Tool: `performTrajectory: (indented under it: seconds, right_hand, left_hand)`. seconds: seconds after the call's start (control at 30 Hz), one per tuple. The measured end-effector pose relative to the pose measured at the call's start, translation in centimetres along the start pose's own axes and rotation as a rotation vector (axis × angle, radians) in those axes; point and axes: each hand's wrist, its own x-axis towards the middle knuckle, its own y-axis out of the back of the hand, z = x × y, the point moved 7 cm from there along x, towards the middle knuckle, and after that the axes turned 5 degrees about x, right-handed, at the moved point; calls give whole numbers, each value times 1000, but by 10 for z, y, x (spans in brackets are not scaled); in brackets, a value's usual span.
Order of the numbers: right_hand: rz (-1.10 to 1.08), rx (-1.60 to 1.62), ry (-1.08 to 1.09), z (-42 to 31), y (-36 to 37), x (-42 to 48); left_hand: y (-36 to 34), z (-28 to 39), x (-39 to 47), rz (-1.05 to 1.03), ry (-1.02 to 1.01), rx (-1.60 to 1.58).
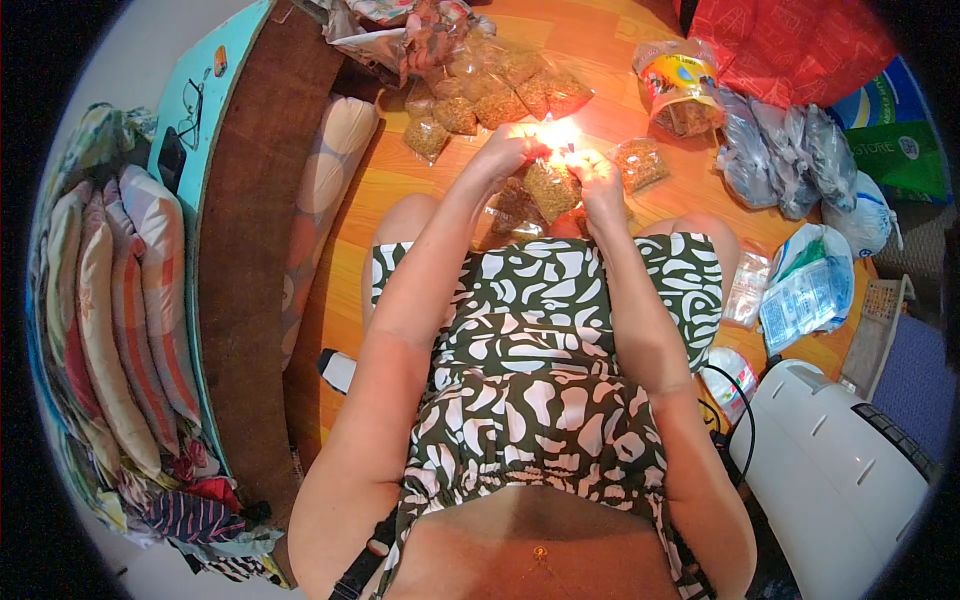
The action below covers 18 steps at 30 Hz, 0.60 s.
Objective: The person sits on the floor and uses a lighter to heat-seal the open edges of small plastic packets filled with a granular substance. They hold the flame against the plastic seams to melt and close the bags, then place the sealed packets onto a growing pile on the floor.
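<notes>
Both my hands meet at a bright flame (559, 135) above the floor; its glare hides what feeds it. A small clear plastic bag of brown, grainy food (553, 189) hangs just below it. My left hand (513, 150) pinches the bag's top edge from the left, its fingertips partly lost in the glare. With bent fingers, my right hand (598, 174) grips the bag's top from the right. More filled bags (516, 210) lie beneath, between my knees. Another filled bag (641, 164) rests just right of my right hand.
Beyond my hands, a pile of filled bags (495, 94) covers the wooden floor. An open printed plastic pack (681, 86) and knotted grey bags (784, 154) stand on the right. Flat plastic bags (802, 296) and a white appliance (832, 472) are nearer. A turquoise-topped bench (214, 97) runs along the left.
</notes>
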Motion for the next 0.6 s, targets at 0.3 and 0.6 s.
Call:
performTrajectory:
  seconds: [0.3,0.6]
  right_hand:
    - [-151,-208,-47,4,-9,-8]
    - [-299,-306,24,18,-24,-19]
  left_hand:
    - [8,-17,-25,-83,33,-202]
    - [9,-50,-32,17,-70,-168]
